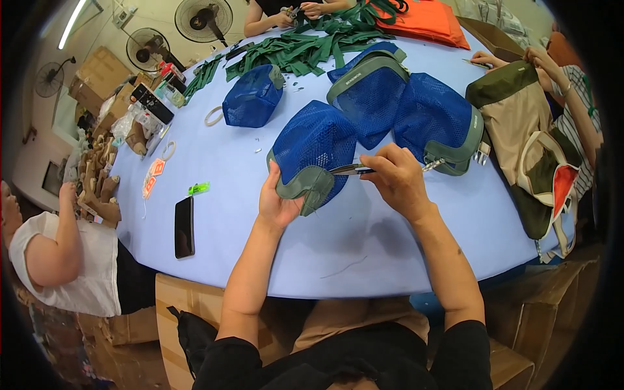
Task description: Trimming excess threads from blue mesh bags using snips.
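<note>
My left hand [275,200] is closed on the grey-green trim of a blue mesh bag [315,133], thumb along its near left edge. The bag is tilted, with its mesh body toward the far side. In my right hand [398,181] is a pair of thread snips [351,169], its dark blades pointing left and touching or just over the trim. Just beyond lie two more blue mesh bags with grey-green trim, one upright mesh bag [367,97] and another mesh bag [437,120] by my right hand. A smaller mesh bag [255,97] rests farther left.
Green strips [292,52] pile up at the far side near an orange bag [422,25]. A black phone [184,227], a green lighter [199,188] and orange tags [153,175] lie left. Co-workers sit left, across and right; the right one handles an olive-and-beige bag [513,104].
</note>
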### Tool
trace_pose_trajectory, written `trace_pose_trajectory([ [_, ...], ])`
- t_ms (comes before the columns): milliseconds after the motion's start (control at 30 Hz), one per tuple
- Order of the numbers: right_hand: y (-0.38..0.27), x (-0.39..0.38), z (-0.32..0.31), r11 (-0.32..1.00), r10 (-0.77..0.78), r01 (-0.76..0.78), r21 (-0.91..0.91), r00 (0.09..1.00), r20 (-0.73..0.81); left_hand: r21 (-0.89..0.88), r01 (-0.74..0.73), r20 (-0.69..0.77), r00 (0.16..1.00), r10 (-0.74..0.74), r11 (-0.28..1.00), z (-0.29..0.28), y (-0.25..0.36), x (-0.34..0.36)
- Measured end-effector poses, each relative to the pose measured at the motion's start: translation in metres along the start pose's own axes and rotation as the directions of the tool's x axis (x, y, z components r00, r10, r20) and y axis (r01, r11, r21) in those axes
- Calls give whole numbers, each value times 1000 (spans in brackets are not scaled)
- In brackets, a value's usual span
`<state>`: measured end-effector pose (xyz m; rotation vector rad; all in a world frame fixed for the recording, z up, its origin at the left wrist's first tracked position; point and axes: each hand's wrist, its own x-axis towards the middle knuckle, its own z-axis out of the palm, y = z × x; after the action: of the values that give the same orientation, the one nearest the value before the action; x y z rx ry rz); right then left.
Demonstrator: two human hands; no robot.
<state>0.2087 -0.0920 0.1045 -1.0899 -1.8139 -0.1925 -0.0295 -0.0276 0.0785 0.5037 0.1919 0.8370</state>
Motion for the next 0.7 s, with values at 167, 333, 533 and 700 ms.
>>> trace_pose_trajectory([
  [167, -1, 0, 2, 999, -30, 30, -11, 1000, -8, -12, 5, 19, 1000, -5, 1000, -1, 0, 0],
  [333, -3, 0, 2, 1000, -22, 22, -14, 1000, 0, -10, 11, -23, 1000, -11, 1000, 1, -2, 0],
  [533, -4, -1, 2, 1000, -3, 3, -6, 1000, 2, 20, 10, 8, 1000, -10, 1000, 2, -4, -1],
  [700, -1, -2, 6, 978, 93, -91, 190, 996, -1, 14, -10, -40, 999, 11, 1000, 2, -1, 0],
])
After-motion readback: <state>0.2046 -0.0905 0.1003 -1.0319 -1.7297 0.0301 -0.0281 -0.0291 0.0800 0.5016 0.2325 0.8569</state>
